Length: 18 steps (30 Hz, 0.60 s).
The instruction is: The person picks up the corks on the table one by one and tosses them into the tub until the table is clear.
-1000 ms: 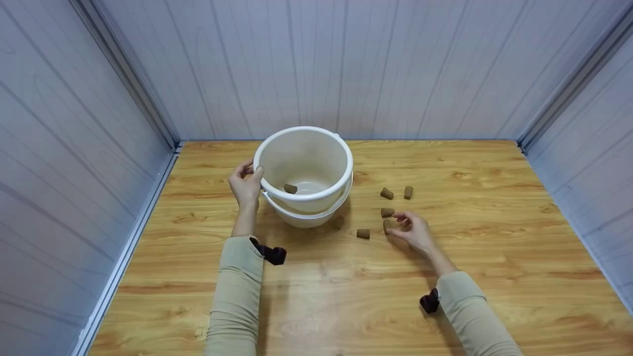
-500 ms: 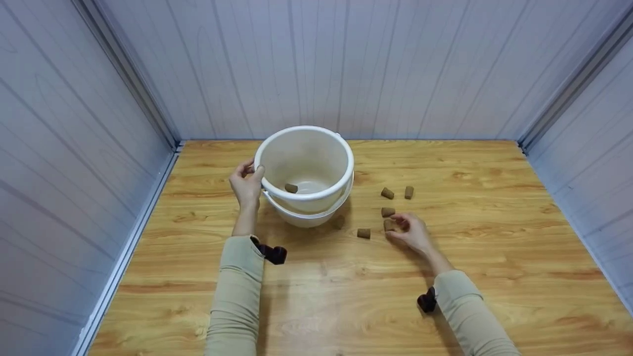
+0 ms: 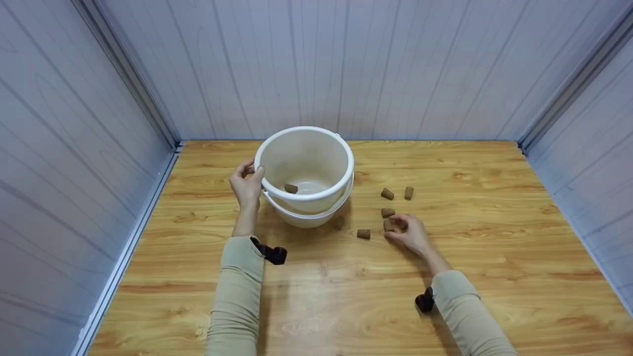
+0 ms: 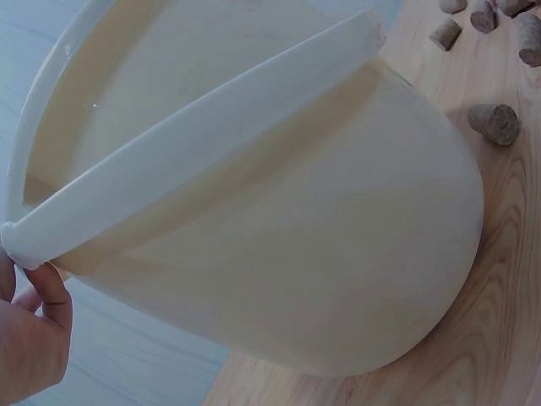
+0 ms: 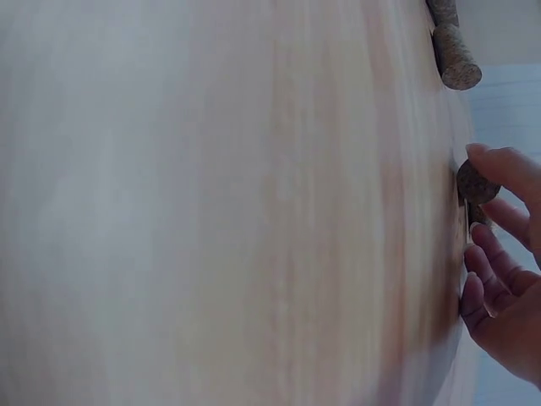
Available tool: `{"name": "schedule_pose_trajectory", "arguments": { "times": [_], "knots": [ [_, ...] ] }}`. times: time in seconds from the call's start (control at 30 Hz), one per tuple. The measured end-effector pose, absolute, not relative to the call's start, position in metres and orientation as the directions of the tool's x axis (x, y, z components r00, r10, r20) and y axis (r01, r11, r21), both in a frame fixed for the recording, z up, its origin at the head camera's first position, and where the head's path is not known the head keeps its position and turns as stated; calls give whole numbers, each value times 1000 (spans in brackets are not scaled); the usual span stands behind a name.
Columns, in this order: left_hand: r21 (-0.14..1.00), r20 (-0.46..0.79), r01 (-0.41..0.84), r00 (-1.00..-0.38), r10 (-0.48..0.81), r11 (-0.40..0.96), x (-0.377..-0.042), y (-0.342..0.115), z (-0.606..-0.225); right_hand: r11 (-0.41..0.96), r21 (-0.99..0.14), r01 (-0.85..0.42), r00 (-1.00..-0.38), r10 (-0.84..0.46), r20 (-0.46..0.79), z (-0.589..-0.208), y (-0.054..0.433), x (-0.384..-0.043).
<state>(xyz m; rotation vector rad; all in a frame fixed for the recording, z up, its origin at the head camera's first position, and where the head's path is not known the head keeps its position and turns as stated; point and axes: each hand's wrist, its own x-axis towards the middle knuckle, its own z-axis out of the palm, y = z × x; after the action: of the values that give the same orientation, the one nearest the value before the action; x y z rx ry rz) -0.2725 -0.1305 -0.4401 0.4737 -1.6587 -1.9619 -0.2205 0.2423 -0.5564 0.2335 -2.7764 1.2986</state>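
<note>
Bucket (image 3: 305, 205): likely light, stiff; hold by the rim (image 3: 316, 197).
Left hand (image 3: 246, 188): pinching that rim.
Cork (image 3: 388, 226), right of bucket: probably light, grippy.
Right hand (image 3: 411, 235): pinching its sides.

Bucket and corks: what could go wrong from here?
The right hand pinches one cork; lifting it might nudge a second cork close by. The left hand grips the bucket on one side; a tug could tip it. Sliding the bucket right might bump a third cork beside it.

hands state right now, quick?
Left hand: holding the white bucket rim.
Right hand: pinching a cork stopper.
</note>
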Motion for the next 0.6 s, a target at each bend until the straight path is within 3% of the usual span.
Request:
{"name": "schedule_pose_trajectory", "arguments": {
  "times": [0.6],
  "knots": [
    [979,91,180,-798,-595,-92,-272,-131,-441,610,-775,-162,-987,-107,121,-557,240,-220]
  ]
}}
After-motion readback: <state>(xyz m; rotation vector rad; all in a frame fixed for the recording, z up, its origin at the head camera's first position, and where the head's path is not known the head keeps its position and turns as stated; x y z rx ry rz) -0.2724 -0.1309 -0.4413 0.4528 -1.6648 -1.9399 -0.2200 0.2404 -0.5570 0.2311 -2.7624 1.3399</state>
